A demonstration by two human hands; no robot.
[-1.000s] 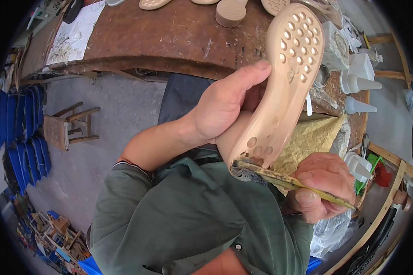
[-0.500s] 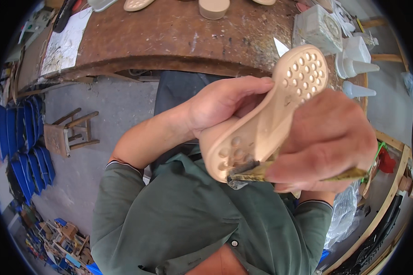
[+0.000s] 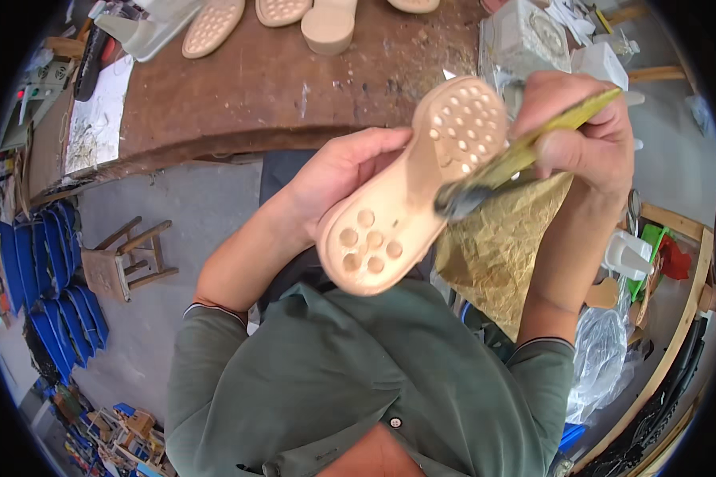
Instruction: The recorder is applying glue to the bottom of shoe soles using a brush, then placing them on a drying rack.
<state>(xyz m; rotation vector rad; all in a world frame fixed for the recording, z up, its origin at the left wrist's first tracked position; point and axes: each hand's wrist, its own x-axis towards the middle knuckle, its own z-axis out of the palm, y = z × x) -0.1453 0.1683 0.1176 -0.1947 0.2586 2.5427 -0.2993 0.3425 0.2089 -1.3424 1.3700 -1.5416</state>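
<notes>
A beige shoe sole (image 3: 406,211) lies tilted across the middle, its hollowed side turned up, with round pits at both ends and a wet shine on it. My left hand (image 3: 350,171) is closed round its left edge, thumb toward the wider end. In my right hand (image 3: 585,131) is a yellowish, stained brush (image 3: 533,147), gripped by the handle. Its dark bristles (image 3: 460,200) are at the sole's right edge near the narrow waist; whether they touch is hard to tell. Behind the brush hangs crumpled brown paper (image 3: 505,250).
On the brown worktable (image 3: 239,99) several more beige soles (image 3: 213,28) lie at the far edge. A glue-crusted clear container (image 3: 525,44) stands at its right. A wooden stool (image 3: 127,258) and stacked blue pieces (image 3: 64,302) are on the left; a wooden rack (image 3: 676,318) is on the right.
The brush has moved from the sole's near end up to its waist, and my right hand has lifted and turned. The sole has shifted left in view.
</notes>
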